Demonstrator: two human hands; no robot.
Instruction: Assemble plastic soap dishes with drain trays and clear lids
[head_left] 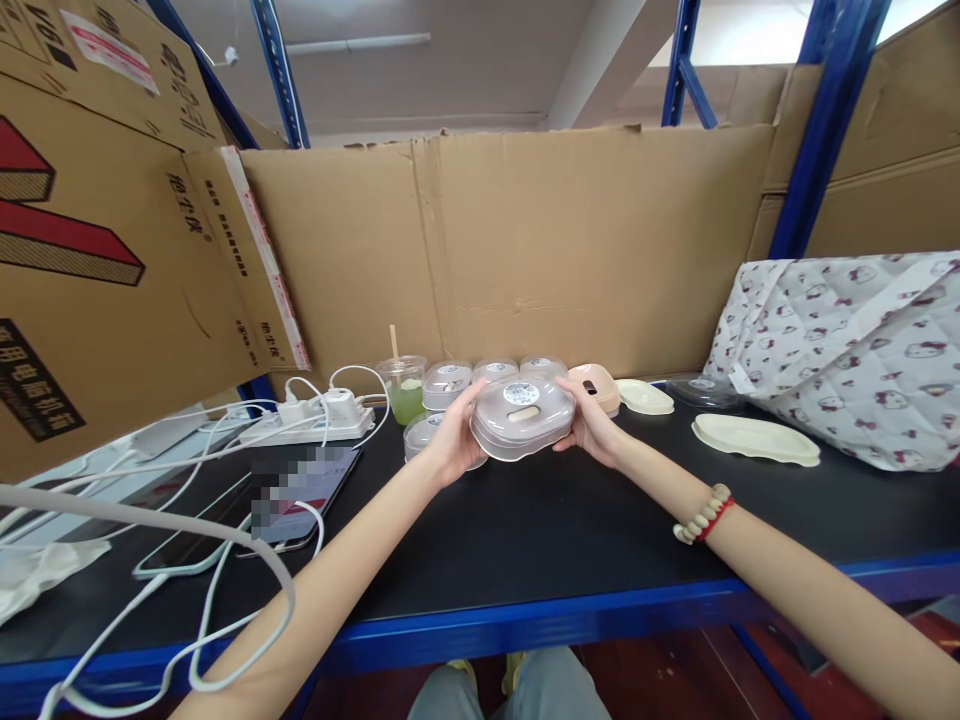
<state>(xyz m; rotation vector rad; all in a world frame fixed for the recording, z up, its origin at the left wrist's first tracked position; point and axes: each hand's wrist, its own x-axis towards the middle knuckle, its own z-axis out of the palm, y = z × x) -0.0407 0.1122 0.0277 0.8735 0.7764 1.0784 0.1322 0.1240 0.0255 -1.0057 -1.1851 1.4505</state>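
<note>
My left hand (454, 438) and my right hand (594, 418) grip opposite ends of a clear-lidded plastic food container (517, 425). It is held above the black shelf, tilted so that its top faces me. A round white sticker and a small beige oval show on the lid. Behind it stand several similar containers (448, 380), partly hidden by the held one and by my left hand. Just past my right hand sits a peach-coloured container piece (606, 385) with a dark oval opening. Two cream trays (754, 440) and a clear lid (703, 391) lie farther right.
A cup of green drink with a straw (406, 398) stands at the back. On the left are a power strip (322, 425), looping white cables (281, 570) and phones (322, 490). A quilted patterned bag (877, 360) stands right; cardboard (585, 240) walls the back.
</note>
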